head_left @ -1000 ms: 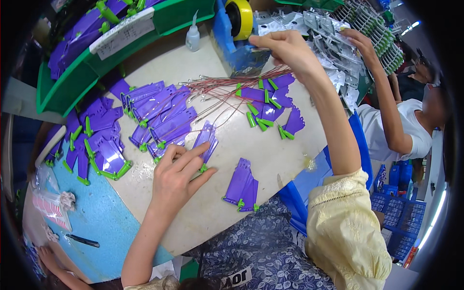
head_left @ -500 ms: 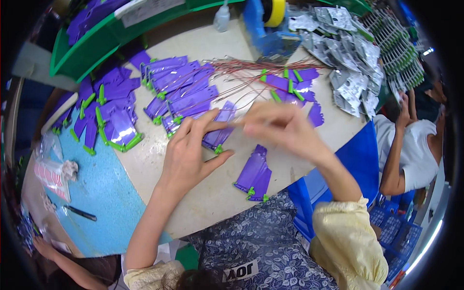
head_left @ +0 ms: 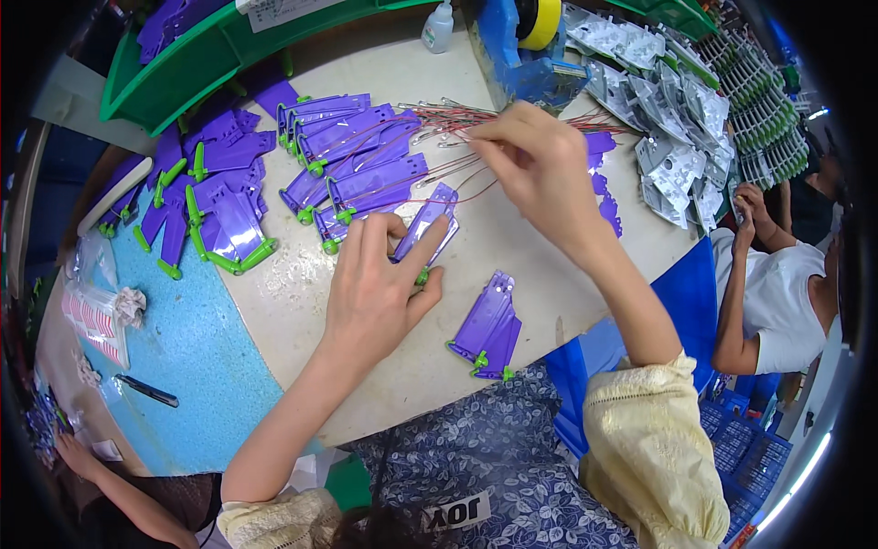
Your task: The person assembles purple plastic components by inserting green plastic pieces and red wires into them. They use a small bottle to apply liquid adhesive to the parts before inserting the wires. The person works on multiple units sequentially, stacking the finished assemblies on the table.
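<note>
My left hand (head_left: pixel 375 288) rests on the table with its fingers spread. Its index finger lies on a purple plastic piece (head_left: pixel 437 206) with a green end, and the thumb is beside that end. Above a bundle of thin red wires (head_left: pixel 448 119), my right hand (head_left: pixel 544 165) is closed in a pinch, its fingertips at a wire. The hand partly hides the wires. Several purple pieces (head_left: pixel 352 142) with green ends lie in overlapping rows left of the wires. Nearer me lies a separate pair of purple pieces (head_left: pixel 489 325).
Behind are a green bin (head_left: pixel 174 87), a small squeeze bottle (head_left: pixel 438 27) and a blue tape dispenser (head_left: pixel 535 78). Grey metal parts (head_left: pixel 672 165) are heaped at right. A blue mat (head_left: pixel 197 366) carries a black pen-like tool (head_left: pixel 146 390). People sit at both sides.
My right hand has moved up and away from my left hand to the wires. The left index finger has come down onto the purple piece. The view has shifted slightly.
</note>
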`<state>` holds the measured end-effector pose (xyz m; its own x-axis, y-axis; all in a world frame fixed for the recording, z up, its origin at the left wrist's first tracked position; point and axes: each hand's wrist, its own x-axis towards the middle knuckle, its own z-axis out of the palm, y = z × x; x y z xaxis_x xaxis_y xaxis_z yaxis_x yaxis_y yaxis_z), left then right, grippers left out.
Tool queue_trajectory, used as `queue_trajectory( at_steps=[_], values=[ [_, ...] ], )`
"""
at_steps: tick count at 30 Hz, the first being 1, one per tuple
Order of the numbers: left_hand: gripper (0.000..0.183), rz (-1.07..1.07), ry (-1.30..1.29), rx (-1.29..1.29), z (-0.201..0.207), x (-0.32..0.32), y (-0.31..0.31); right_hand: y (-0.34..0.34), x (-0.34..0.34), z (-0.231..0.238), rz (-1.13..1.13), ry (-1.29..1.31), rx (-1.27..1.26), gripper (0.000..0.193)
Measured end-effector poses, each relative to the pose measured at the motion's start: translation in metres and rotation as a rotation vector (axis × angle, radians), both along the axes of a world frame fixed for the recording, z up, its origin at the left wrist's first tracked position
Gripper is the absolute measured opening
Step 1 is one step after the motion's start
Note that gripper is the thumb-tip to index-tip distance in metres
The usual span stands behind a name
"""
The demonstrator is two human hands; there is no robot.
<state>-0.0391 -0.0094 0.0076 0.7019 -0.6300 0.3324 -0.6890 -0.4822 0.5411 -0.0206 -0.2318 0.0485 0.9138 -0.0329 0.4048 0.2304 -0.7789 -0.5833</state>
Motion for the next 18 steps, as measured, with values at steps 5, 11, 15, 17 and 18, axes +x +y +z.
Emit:
queue_trajectory(
  at_steps=[5,11,15,17,18],
  values=[
    [0.055,0.114,-0.042,-0.001,0.001,0.004,-0.004,-0.011,0.025,-0.018,0.128,-0.073,-0.366,0.006],
    [0.043,-0.054,-0.131,-0.039,0.017,-0.064,0.012,-0.003,-0.076,0.089,-0.256,-0.296,0.508,0.021],
    [0.037,0.084,0.016,-0.035,0.004,-0.058,0.011,0.025,-0.078,0.068,0.007,0.076,0.256,0.005],
    [0.040,0.128,0.092,-0.126,0.005,-0.040,0.009,0.038,-0.063,0.043,0.251,0.282,0.070,0.006],
    [0.044,0.099,0.111,-0.169,0.003,-0.035,0.009,0.038,-0.063,0.018,0.278,0.328,0.085,0.008]
  ],
)
